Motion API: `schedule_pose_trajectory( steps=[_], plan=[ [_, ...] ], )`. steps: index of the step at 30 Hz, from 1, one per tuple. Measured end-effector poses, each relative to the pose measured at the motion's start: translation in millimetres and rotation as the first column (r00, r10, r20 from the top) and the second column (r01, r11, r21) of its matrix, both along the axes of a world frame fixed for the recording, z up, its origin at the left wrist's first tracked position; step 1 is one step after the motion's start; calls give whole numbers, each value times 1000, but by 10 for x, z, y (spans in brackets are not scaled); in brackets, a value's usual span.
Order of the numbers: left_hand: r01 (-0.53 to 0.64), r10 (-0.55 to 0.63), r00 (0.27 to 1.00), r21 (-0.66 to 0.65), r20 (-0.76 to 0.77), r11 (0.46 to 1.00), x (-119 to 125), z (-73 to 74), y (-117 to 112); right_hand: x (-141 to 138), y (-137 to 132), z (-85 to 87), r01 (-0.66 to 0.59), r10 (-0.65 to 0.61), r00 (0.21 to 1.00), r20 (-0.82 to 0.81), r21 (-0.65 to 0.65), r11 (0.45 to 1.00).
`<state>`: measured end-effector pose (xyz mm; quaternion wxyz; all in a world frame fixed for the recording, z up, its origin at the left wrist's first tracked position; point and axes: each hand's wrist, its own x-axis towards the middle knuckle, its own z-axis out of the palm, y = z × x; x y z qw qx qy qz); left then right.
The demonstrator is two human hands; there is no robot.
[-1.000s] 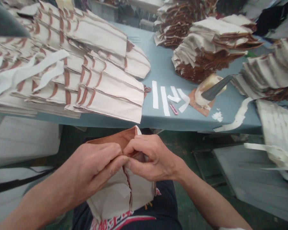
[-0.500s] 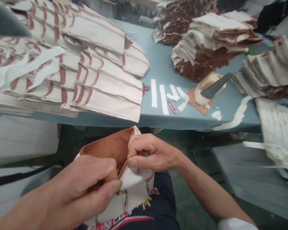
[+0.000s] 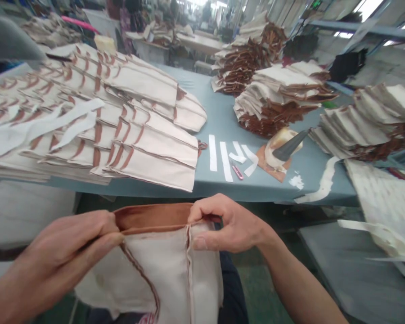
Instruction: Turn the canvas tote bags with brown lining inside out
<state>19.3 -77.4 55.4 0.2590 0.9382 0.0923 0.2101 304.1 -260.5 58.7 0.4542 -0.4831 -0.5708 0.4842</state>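
Observation:
A sewn white tube-like piece with a brown lining [image 3: 165,256] hangs in front of my lap, its top edge pulled wide. Dark brown seams run down its outside, and the brown inside shows at the opening. My left hand [image 3: 84,243] pinches the left end of the rim between thumb and fingers. At the right end, my right hand [image 3: 222,225] grips the rim beside a vertical seam, thumb on the outer face. The lower end of the piece drops out of the frame.
Rows of overlapping white sewn pieces [image 3: 155,144] cover the table's left side. White strips [image 3: 213,153] and a pink cutter [image 3: 236,172] lie mid-table. A pot with a dark handle [image 3: 290,146] stands on a brown square. Stacks of brown-lined pieces [image 3: 276,99] rise behind.
My hands have spread apart, the left one moving left, stretching the rim straight. The piece has turned so its seamed outer face shows more. The view has tilted up.

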Motion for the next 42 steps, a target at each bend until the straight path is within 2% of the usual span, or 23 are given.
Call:
schedule_pose_trajectory(
  steps=[4,7,9,11,15,18,22,27,32,38,42],
  plan=[
    [78,-77,997,-62,22,995,135,-39,103,-122,64,120,-53,50,998,46,59,997],
    [105,-101,993,-70,64,992,208,-66,36,-163,126,160,-95,84,993,84,139,986],
    [150,-146,988,-87,57,985,279,-27,-64,-176,161,169,-105,86,989,119,161,981],
    [173,-170,985,-117,36,978,367,51,-177,-186,186,161,-98,77,985,152,135,986],
    [137,-129,990,-189,58,972,524,173,-311,-204,204,94,-45,38,992,121,54,998],
    [179,-172,984,-218,49,959,569,161,-299,-205,207,45,-36,32,992,118,27,999],
    [197,-193,980,-171,36,965,543,110,-259,-207,225,55,-36,34,987,155,9,999],
    [203,-206,978,-178,0,963,535,228,-302,-264,267,138,-19,13,987,160,34,999],
    [199,-218,976,-390,-5,899,592,343,-373,-303,277,157,-22,15,990,142,48,999],
    [178,-224,974,-561,-15,809,627,242,-358,-239,242,120,-50,45,995,86,51,997],
    [199,-248,969,-559,-12,805,610,183,-302,-226,250,85,-89,90,996,-23,40,995]
  ],
)
